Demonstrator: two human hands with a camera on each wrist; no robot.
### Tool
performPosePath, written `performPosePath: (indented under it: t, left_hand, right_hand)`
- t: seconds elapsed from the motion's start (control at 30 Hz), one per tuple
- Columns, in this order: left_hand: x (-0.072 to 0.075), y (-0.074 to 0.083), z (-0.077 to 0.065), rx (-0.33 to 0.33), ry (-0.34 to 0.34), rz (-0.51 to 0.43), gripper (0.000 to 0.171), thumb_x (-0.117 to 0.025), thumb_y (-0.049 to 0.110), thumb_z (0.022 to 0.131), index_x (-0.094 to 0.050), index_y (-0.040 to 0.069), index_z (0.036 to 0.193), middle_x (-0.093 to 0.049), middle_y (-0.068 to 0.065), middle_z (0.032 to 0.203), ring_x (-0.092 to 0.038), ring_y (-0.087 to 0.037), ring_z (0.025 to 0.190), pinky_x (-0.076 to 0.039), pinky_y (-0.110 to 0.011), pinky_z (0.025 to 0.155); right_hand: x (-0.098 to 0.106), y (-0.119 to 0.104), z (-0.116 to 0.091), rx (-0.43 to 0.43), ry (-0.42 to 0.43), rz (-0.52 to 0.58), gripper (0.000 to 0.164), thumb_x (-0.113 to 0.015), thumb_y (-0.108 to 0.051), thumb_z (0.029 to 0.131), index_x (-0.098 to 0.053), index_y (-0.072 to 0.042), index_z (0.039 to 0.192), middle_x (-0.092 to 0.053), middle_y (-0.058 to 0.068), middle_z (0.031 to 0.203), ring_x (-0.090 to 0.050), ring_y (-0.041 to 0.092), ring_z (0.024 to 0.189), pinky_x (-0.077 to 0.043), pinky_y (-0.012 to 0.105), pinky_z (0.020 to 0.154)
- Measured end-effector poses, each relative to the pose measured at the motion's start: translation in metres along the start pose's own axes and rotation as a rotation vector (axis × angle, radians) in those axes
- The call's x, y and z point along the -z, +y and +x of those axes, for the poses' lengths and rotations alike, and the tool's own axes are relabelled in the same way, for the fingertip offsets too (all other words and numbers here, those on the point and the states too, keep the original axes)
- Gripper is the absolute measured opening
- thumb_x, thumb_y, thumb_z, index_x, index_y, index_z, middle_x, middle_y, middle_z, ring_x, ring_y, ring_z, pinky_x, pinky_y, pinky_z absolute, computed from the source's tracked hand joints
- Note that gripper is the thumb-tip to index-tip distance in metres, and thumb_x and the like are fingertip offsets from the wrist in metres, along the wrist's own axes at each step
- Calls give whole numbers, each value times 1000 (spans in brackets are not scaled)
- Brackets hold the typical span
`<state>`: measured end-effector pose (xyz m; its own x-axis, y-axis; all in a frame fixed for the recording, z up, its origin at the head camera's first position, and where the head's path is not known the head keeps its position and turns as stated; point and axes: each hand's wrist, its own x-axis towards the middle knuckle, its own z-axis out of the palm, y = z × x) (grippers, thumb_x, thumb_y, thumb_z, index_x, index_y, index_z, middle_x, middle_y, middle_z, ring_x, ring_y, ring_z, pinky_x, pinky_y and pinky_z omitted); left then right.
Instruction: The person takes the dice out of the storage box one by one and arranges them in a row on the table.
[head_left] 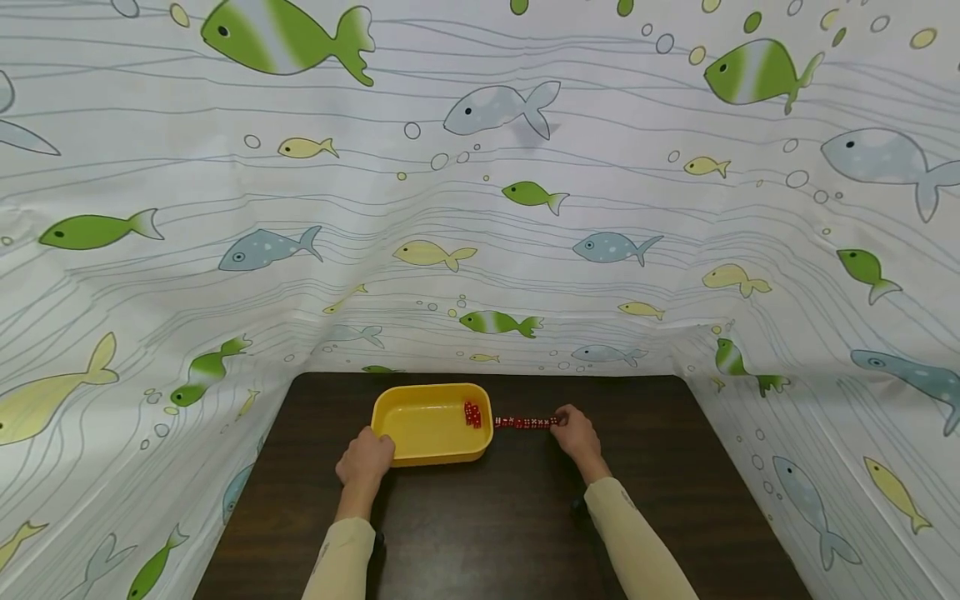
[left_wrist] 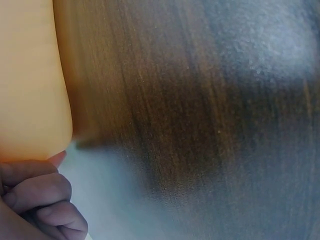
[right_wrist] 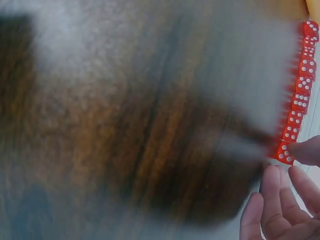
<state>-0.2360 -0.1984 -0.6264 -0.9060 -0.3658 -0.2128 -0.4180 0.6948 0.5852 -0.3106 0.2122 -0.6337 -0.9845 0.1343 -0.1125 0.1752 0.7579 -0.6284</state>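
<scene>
A yellow rectangular tray (head_left: 405, 455) sits on the dark table, with several red dice (head_left: 472, 414) bunched at its right end. My left hand (head_left: 365, 455) grips the tray's near left corner; its curled fingers (left_wrist: 42, 192) show just by the tray's wall in the left wrist view. From the tray's right side a straight row of red dice (head_left: 517, 422) with white pips runs to the right. At the far end of that row, my right hand (head_left: 577, 435) pinches the last die (right_wrist: 285, 152) between thumb and fingertips, in line with the others.
The dark wood-grain table (head_left: 495, 533) has its back edge just behind the tray. A white sheet printed with fish (head_left: 525, 275) rises behind the table and along both sides.
</scene>
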Motion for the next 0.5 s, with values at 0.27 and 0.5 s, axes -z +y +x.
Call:
performPosePath:
  t: [0.27,0.5]
  left_hand:
    - [0,0,0,9,2,7,41,-43,26,100,-59,-5,120,-56,-14,80,-57,-31,68,-43,-45,64]
    - [0,0,1,4,5,8,41,-43,27,101,-59,-5,121,-57,-14,81,-57,-31,68,-44,-45,65]
  right_hand:
    - [5,-3,-1,-5,-19,43,40,-67,-20,103,-61,0,137,-70,19,113,-66,30,90,-55,49,80]
    - [10,-7,2,-36,7,99,43,-64,-23,105,-60,1,140,-68,21,119,-65,32,94,-54,51,83]
